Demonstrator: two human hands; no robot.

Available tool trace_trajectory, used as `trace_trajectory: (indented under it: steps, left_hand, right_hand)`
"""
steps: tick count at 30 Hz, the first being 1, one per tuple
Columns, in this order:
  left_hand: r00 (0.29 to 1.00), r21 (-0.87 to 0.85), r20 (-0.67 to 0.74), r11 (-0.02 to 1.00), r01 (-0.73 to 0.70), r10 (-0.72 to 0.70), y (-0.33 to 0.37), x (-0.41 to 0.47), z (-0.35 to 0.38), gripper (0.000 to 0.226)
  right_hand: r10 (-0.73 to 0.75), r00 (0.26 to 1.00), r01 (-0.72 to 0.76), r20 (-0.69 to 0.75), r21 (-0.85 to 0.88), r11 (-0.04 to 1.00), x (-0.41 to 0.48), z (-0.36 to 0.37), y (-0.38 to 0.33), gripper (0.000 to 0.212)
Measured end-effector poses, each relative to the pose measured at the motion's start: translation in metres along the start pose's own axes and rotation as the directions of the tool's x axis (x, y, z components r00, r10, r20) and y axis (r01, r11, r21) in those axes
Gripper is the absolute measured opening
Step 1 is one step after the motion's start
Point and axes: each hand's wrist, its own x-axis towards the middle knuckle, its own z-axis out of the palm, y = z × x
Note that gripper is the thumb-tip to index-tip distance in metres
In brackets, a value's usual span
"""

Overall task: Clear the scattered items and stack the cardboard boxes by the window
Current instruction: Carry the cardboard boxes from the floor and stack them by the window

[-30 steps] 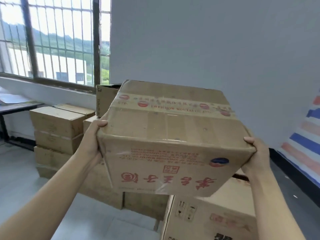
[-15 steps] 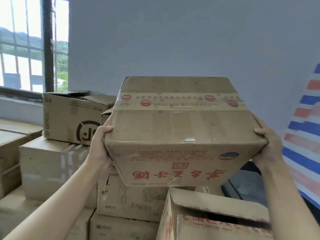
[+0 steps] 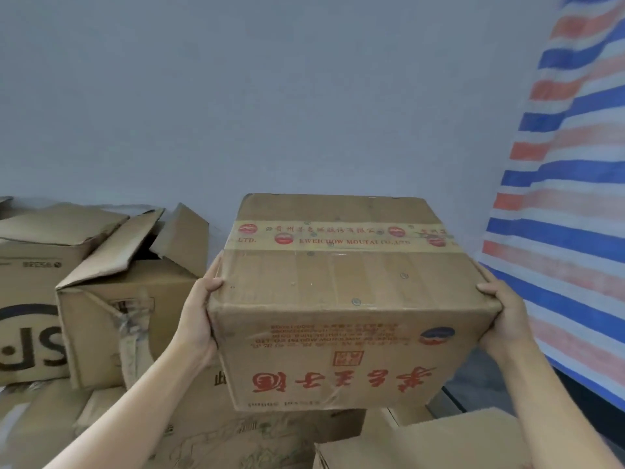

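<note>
Storage corner: plain grey wall (image 3: 270, 96) behind, red-white-blue striped tarp (image 3: 568, 198) hanging down the R side. Piled cardboard boxes fill the lower half of the view. Far L is a logo box (image 3: 27, 299) w/ a big dark mark. Next to it is a dented box (image 3: 128, 316) w/ flaps sticking up & torn tape down its front. A printed box (image 3: 243, 434) sits below centre, a plain box (image 3: 422, 445) at bottom R.

Taped box (image 3: 338, 292) is held centre frame, above the printed box. Red print on its near face reads upside down; a branded tape strip runs across the top. Can't tell if its underside touches the pile. L hand (image 3: 198, 319) grips the L side, thumb hooked over the top edge. R hand (image 3: 504, 319) does the same on the R side. The other fingers are hidden behind the box.

Room to move: L edge is near the dented box's flaps, w/ a narrow gap btwn. R edge is near the tarp, w/ a strip of floor (image 3: 473, 380) showing below.

Vs 0.5 s ago: window & frame are gone from view & the camera is nearer the wall. The taped box is lower against the pile, and the dented box is now just beside the L hand. Grip is unchanged.
</note>
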Motion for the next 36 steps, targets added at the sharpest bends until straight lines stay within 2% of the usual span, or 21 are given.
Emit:
trace_trajectory:
  steps: [4,11,15,17,19,20,22,24,25,26,28,31,34,36]
  left_hand:
    - [1.0,0.063,0.003,0.998,-0.004,0.004,-0.008,0.059,-0.002,0.047]
    - [0.994,0.196,-0.095,0.98,-0.034,0.054,-0.013,0.165,-0.006,0.047]
    - [0.986,0.216,-0.143,0.975,-0.048,0.08,-0.006,0.211,-0.005,0.043]
    - [0.983,0.31,-0.172,0.951,-0.01,0.066,-0.001,0.233,-0.006,0.04]
    - [0.971,0.556,-0.234,0.825,0.096,0.045,0.0,0.257,-0.013,0.034]
    - [0.965,0.706,-0.259,0.691,0.157,0.046,-0.001,0.269,-0.02,0.029]
    - [0.959,0.923,-0.269,0.306,0.231,0.087,-0.006,0.289,-0.035,0.025]
    - [0.966,0.969,-0.239,-0.039,0.244,0.098,-0.009,0.303,-0.045,0.035]
    - [0.97,0.959,-0.224,-0.156,0.236,0.092,-0.01,0.305,-0.045,0.037]
    - [0.973,0.945,-0.21,-0.235,0.227,0.097,-0.011,0.307,-0.045,0.038]
    - [0.975,0.921,-0.188,-0.325,0.216,0.117,-0.011,0.307,-0.039,0.041]
    - [0.977,0.866,-0.17,-0.453,0.211,0.131,-0.008,0.299,-0.032,0.044]
    - [0.99,0.8,-0.032,-0.59,0.109,0.138,-0.004,0.287,-0.02,0.042]
    - [0.979,0.836,0.177,-0.539,-0.098,0.096,-0.011,0.276,-0.005,0.039]
  right_hand:
    - [0.047,0.999,-0.046,-0.024,0.045,0.998,0.054,0.016,0.032,0.034]
    - [0.13,0.992,-0.128,-0.002,0.164,0.978,0.171,0.055,0.08,0.038]
    - [0.129,0.989,-0.141,0.074,0.192,0.971,0.235,0.079,0.108,0.041]
    - [0.157,0.982,-0.174,0.101,0.189,0.967,0.26,0.091,0.124,0.04]
    - [0.209,0.973,-0.218,0.101,0.082,0.972,0.279,0.109,0.146,0.034]
    - [0.244,0.966,-0.246,0.088,0.003,0.969,0.288,0.119,0.157,0.03]
    - [0.303,0.952,-0.296,0.041,-0.118,0.948,0.305,0.138,0.174,0.028]
    - [0.301,0.954,-0.297,-0.01,-0.186,0.936,0.321,0.151,0.18,0.029]
    - [0.283,0.958,-0.284,-0.039,-0.235,0.93,0.325,0.153,0.18,0.029]
    - [0.259,0.963,-0.269,-0.074,-0.307,0.913,0.328,0.151,0.18,0.03]
    - [0.199,0.968,-0.247,-0.151,-0.466,0.85,0.328,0.143,0.177,0.034]
    - [0.153,0.959,-0.279,-0.238,-0.701,0.656,0.31,0.132,0.171,0.062]
    - [0.141,0.97,-0.24,-0.201,-0.662,0.71,0.254,0.134,0.169,0.064]
    - [0.147,0.968,-0.247,-0.205,-0.642,0.726,0.203,0.135,0.17,0.058]
